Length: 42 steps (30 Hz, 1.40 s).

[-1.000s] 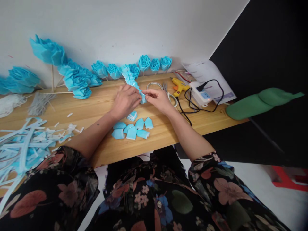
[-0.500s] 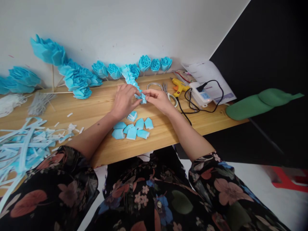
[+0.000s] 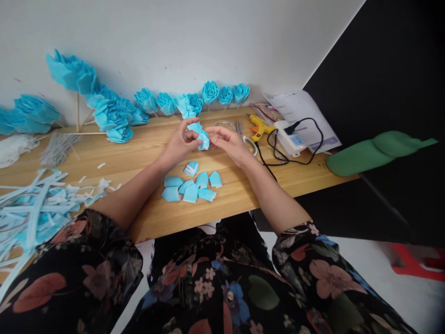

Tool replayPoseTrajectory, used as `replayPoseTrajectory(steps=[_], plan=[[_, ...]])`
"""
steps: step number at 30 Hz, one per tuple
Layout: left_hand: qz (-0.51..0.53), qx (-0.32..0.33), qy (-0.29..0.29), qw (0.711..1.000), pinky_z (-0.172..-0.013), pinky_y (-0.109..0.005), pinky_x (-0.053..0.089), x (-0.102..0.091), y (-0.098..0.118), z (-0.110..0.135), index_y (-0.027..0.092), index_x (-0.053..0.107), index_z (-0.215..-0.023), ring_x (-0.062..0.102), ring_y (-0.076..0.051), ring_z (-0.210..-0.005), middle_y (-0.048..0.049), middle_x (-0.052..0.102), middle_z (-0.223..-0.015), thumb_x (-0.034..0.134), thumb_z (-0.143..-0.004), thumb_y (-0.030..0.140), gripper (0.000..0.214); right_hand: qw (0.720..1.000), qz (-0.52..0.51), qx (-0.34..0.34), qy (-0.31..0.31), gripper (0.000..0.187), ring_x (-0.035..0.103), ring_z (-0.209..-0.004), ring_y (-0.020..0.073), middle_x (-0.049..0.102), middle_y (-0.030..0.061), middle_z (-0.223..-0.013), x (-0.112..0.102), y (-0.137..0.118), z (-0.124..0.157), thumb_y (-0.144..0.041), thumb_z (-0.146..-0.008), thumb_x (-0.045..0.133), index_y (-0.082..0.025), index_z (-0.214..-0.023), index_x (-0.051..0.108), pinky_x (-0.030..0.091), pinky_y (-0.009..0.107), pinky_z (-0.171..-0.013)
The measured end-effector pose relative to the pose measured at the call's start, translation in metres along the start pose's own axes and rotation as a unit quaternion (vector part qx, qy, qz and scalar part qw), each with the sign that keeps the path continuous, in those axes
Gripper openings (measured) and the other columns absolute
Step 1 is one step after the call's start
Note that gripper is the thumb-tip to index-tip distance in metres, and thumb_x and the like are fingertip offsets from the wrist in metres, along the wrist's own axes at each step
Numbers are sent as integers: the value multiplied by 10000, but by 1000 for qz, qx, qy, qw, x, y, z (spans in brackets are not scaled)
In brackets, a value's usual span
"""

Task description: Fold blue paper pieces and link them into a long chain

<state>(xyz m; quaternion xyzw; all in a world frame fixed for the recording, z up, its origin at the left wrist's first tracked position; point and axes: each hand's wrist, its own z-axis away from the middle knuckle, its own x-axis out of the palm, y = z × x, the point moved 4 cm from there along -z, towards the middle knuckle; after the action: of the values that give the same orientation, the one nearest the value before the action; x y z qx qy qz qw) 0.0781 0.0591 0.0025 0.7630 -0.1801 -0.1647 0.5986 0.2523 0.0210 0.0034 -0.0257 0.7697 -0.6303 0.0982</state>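
Item, altered: left hand (image 3: pixel 177 144), which half a second ago lay palm-down with its fingertips close to the other hand's. We now find it rolled outward, forefinger raised and thumb underneath, baring more of the crimped blue petal strip (image 3: pixel 203 140).

Item, bearing on the work: we judge this a change of hold, the near end of the strip being shaped or turned.

Item, fingers: left thumb and fingers pinch the strip near its end; those of the right hand (image 3: pixel 229 143) are bent at its right edge, though whether they grip it we cannot tell.

Item, place: the strip's near end sits between the hands, above the wooden table (image 3: pixel 239 195), its far part reaching toward the blue foam-like roses (image 3: pixel 210 92).

Item, receptacles: white power strip (image 3: pixel 289 141), holding one black plug (image 3: pixel 292 126). Green bottle-shaped object (image 3: pixel 375 152), leaning; contents, if any, hidden from us.

Item, uncontained: cut blue petals (image 3: pixel 190 192), loose nearest us; yellow glue gun (image 3: pixel 260 128), beside the power strip.
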Motion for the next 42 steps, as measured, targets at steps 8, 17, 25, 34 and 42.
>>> replayPoseTrajectory(steps=[8,17,25,34,42], plan=[[-58,23,-5,998,-690,-240,478,0,5,0,196,485,-1328,619,-102,-686,53,644,-769,717,-772,111,609,1000,20,-3,-1,446,649,-814,150,698,-19,-842,-2,5,-3,-344,-774,726,-221,-1202,687,543,321,-841],[-19,33,18,999,-820,-344,523,-6,-3,-2,210,474,-1337,675,-173,-807,-8,675,-848,713,-898,405,536,999,35,-9,16,453,603,-759,131,661,-31,-805,-6,6,-6,-345,-767,705,-218,-1201,679,510,290,-768],[14,10,10,1000,-821,-325,514,-6,-6,-4,190,451,-1364,665,-164,-797,3,673,-842,787,-778,269,680,999,29,-15,38,450,646,-801,157,691,-3,-846,-8,4,-5,-389,-797,711,-215,-1211,682,535,317,-805],[-53,11,-37,998,-742,-262,497,0,3,0,185,468,-1364,645,-123,-731,41,660,-776,715,-757,142,657,998,-2,5,59,423,702,-990,204,762,44,-1014,-13,0,-5,-486,-838,693,-228,-1172,711,564,366,-915],[-89,39,-57,994,-725,-261,503,7,5,4,180,484,-1378,637,-121,-704,46,664,-765,729,-771,165,655,997,79,-10,25,423,678,-935,194,740,22,-961,-9,2,-6,-489,-808,738,-248,-1155,719,556,361,-890]])
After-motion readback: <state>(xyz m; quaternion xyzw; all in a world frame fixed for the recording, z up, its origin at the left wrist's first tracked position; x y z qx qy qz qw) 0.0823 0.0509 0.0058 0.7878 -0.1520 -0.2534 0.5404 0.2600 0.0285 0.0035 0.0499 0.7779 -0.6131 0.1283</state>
